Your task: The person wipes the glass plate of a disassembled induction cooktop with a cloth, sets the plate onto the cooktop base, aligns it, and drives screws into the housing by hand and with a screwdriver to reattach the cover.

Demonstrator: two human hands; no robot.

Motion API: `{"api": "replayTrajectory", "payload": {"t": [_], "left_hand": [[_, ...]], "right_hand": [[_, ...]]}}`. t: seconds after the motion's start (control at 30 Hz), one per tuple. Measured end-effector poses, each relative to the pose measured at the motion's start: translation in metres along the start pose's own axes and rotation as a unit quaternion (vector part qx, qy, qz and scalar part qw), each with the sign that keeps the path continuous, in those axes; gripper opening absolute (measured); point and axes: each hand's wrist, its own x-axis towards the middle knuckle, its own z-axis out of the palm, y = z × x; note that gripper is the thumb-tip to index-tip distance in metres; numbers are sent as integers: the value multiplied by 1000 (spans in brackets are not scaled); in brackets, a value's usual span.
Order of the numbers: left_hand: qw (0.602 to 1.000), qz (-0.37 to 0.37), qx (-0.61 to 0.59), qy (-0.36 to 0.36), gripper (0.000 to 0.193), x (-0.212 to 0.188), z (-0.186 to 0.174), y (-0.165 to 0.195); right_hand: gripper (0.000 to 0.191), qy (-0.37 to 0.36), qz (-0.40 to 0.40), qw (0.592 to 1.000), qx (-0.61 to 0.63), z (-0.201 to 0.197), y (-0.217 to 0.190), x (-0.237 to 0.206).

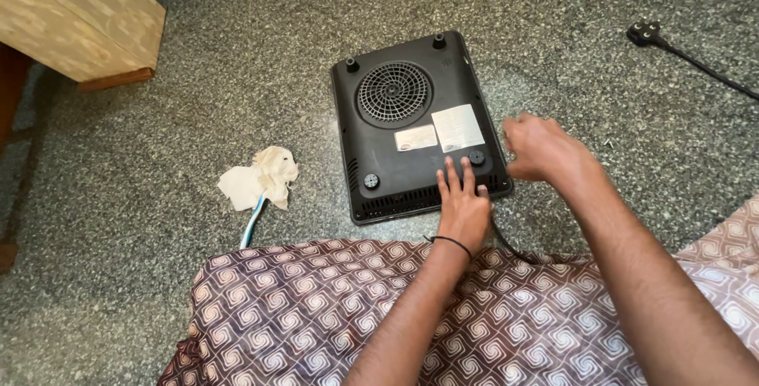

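Note:
A black cooktop (pixel 379 157) lies upside down on the speckled stone floor, its round fan grille (pixel 394 94) and two pale labels facing up. My left hand (pixel 462 204) rests flat on its near right corner, fingers spread beside a rubber foot (pixel 477 158). A thin black band circles that wrist. My right hand (pixel 544 149) hovers just off the cooktop's right edge, fingers curled loosely, holding nothing. The cooktop's black cord (pixel 506 245) runs from under my left wrist toward my lap.
A crumpled white tissue (pixel 259 178) lies left of the cooktop with a blue-white toothbrush (pixel 251 226) beneath it. A black plug and cord (pixel 656 37) lie at the far right. A wooden furniture corner (pixel 79 15) stands at the upper left. Patterned brown cloth (pixel 316 315) covers my lap.

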Motion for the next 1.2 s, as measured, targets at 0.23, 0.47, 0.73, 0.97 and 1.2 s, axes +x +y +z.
{"api": "replayTrajectory", "payload": {"t": [0.23,0.47,0.73,0.97,1.2], "left_hand": [[997,-3,27,-76,39,0,9,-7],[996,-2,-15,-83,57,2,-4,-6],[993,-5,-19,-114,61,5,-14,-4],[993,-5,-25,-119,59,4,-17,-5],[994,-1,-29,-106,62,2,-14,-7]], "right_hand": [[39,33,-5,996,79,0,9,-7],[40,83,20,989,117,3,-3,-14],[34,178,18,983,48,16,-25,-24],[36,145,34,989,-12,24,-30,-19],[29,55,5,998,-22,12,-12,-11]]}}
